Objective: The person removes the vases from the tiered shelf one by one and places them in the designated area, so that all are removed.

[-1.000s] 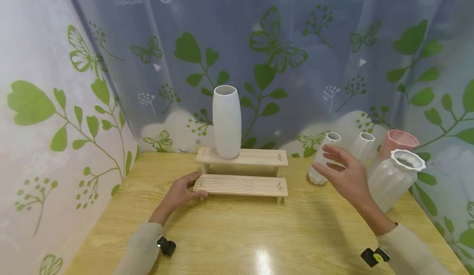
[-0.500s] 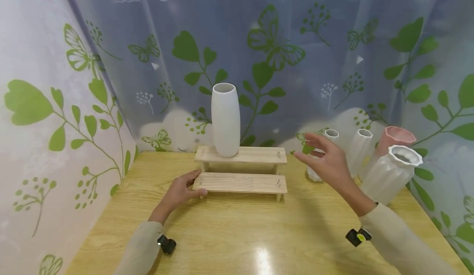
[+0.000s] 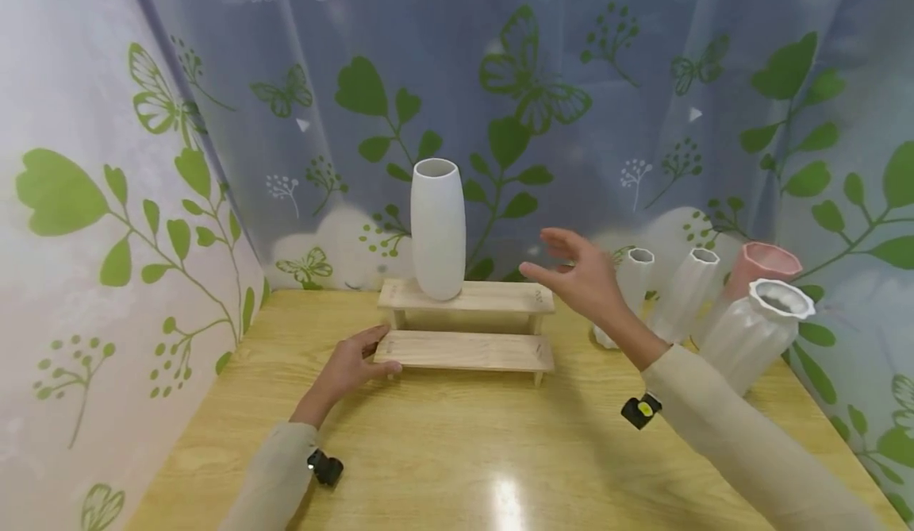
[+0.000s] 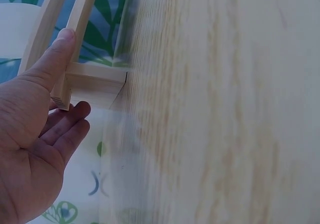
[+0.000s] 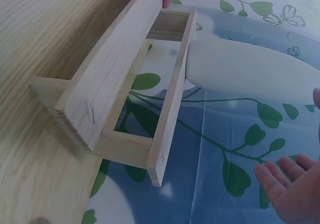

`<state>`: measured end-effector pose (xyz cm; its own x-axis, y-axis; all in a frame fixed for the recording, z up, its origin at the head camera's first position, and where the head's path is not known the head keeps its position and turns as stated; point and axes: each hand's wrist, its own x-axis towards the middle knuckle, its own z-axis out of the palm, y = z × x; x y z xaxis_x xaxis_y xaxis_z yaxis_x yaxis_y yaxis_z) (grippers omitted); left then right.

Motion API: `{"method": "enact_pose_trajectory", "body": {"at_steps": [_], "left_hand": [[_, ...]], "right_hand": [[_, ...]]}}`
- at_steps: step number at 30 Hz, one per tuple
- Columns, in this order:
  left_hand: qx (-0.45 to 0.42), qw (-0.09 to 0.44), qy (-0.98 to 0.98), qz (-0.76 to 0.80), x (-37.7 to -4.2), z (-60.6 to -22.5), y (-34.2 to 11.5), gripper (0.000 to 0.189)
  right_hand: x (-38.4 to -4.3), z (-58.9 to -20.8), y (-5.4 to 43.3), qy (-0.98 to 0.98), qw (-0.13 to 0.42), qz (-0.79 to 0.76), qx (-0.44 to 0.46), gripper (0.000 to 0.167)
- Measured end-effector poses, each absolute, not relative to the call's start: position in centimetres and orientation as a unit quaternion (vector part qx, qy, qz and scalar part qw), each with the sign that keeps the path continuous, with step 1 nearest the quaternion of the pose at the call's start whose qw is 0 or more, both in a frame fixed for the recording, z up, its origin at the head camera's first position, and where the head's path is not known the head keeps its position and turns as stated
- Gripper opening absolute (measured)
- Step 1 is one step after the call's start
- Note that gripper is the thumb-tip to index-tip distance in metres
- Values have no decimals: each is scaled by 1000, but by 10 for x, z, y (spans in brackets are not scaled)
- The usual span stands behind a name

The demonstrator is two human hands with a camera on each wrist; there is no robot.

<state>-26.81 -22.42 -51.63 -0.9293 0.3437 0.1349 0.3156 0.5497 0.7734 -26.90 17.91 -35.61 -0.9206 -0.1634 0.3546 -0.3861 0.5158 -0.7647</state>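
A tall white vase (image 3: 438, 233) stands upright on the upper step of a two-step wooden stand (image 3: 464, 350), left of its middle. My left hand (image 3: 350, 364) holds the left end of the lower step, its thumb on the front edge; in the left wrist view the thumb lies along the wood and the other fingers curl round the end. Above the upper step's right end, my right hand (image 3: 589, 281) hovers with its fingers and thumb spread, holding nothing. The right wrist view has its fingers (image 5: 280, 176) apart from both vase and stand.
At the right of the wooden table (image 3: 428, 452) stand two slim white vases, one nearer (image 3: 635, 285) and partly behind my right arm, the other (image 3: 685, 297) beside it. A pink vase (image 3: 767, 261) and a wide fluted white vase (image 3: 750, 336) are farther right. A patterned curtain (image 3: 607, 158) hangs behind.
My right hand has moved left, from in front of the slim white vases to near the stand's upper right end. The left hand stays on the stand.
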Motion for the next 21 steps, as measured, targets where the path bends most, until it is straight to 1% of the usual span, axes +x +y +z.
{"method": "enact_pose_trajectory", "body": {"at_steps": [9, 21], "left_hand": [[188, 16, 882, 432, -268, -517, -219, 86], [180, 22, 881, 437, -267, -514, -224, 87]], "right_hand": [[-292, -357, 149, -869, 69, 463, 157, 85], [-317, -364, 105, -865, 70, 469, 163, 91]]}}
